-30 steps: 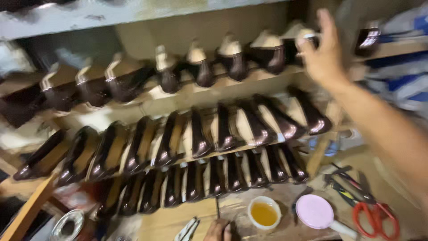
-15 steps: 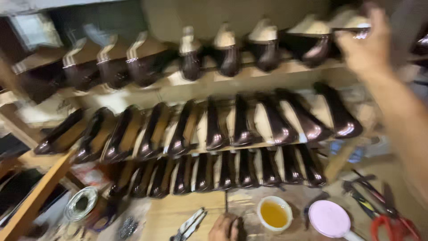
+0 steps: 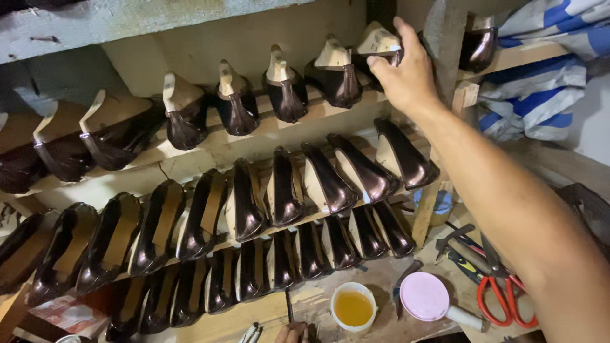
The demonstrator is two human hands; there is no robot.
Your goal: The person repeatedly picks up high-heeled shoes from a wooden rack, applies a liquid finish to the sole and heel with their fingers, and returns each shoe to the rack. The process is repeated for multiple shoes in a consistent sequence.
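My right hand point(image 3: 406, 76) reaches up to the top shelf and grips a dark brown shoe upper on a pale last point(image 3: 380, 46), the end one in its row. Several more lasted shoes point(image 3: 286, 89) stand along that shelf to the left. Below it, two slanted racks hold rows of glossy brown shoes point(image 3: 318, 181) lying toe-down. Only the fingertips of my left hand point(image 3: 295, 331) show at the bottom edge, curled around a thin dark stick point(image 3: 288, 306) that points upward.
A white cup of yellow liquid point(image 3: 353, 308) and a pink lid point(image 3: 424, 296) sit on the wooden bench. Red-handled scissors point(image 3: 502, 300) and pliers point(image 3: 462, 244) lie to the right. Blue and white striped cloth point(image 3: 546, 82) hangs behind a wooden post point(image 3: 432, 203).
My right hand, fingers spread near the end shoe a second ago, has closed on it. The view has swung about and steadied. The left hand stays low.
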